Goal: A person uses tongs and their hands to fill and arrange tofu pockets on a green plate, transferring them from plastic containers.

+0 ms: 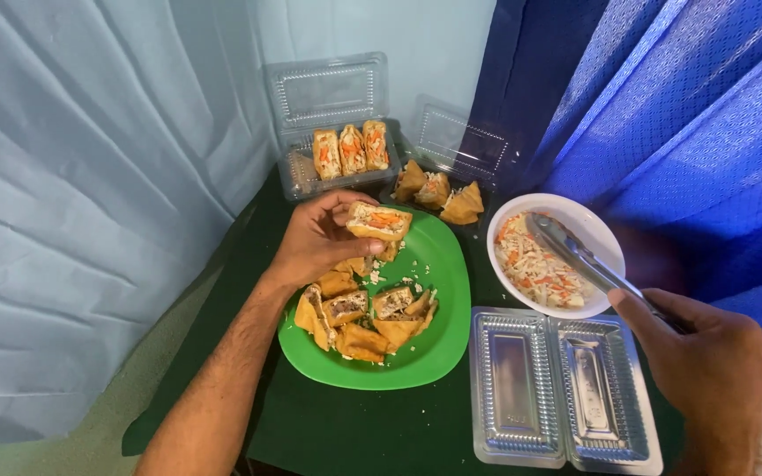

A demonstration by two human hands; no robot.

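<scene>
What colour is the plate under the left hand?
Bright green plate, seen clearly in the head view, below the left hand.

Glossy plastic plate point(447, 291), seemingly metal tongs point(575, 256)

Both forearms bare, no sleeves showing. Left hand point(315, 238) & right hand point(716, 370): no rings, no watch, no gloves afaict.

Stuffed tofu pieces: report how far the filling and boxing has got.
Done: three filled pieces sit in the open clear box at the back. In hand: the left hand holds a filled tofu piece above the green plate; the right hand holds metal tongs over the white bowl of shredded vegetables. Left: unfilled pieces on the plate, and the near clear box is empty.
</scene>
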